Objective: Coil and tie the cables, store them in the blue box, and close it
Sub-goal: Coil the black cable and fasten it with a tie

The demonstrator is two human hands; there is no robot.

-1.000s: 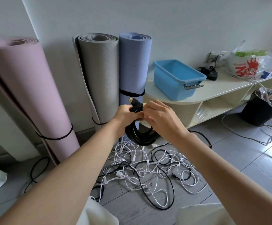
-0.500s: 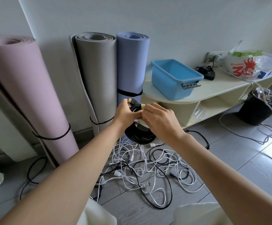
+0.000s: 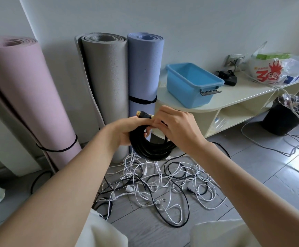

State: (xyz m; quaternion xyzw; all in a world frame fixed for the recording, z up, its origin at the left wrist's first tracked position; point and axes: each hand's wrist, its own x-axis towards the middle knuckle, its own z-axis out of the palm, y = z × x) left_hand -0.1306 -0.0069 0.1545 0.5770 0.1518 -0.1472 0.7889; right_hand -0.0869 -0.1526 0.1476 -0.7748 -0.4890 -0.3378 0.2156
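A thick black cable coil (image 3: 152, 148) hangs in front of me above the floor. My left hand (image 3: 125, 130) grips its top, fingers curled through the loop. A gold-tipped plug (image 3: 141, 114) sticks up above that hand. My right hand (image 3: 173, 127) pinches the top of the coil beside the left, where a pale tie shows between the fingers. The blue box (image 3: 192, 84) stands open on the low cream shelf (image 3: 238, 97), beyond and right of my hands. No lid is in view. A tangle of white and black cables (image 3: 155, 182) lies on the grey floor below.
Three rolled mats lean on the wall: pink (image 3: 25, 97), grey (image 3: 107, 82), blue (image 3: 143, 72). On the shelf lie a black adapter (image 3: 229, 78) and a printed plastic bag (image 3: 270, 70). A black bin (image 3: 286, 116) stands right, with grey cables trailing across the floor.
Both hands stay together at the top of the coil, and the fingers of my right hand have shifted slightly on the tie. The camera has drifted a little.
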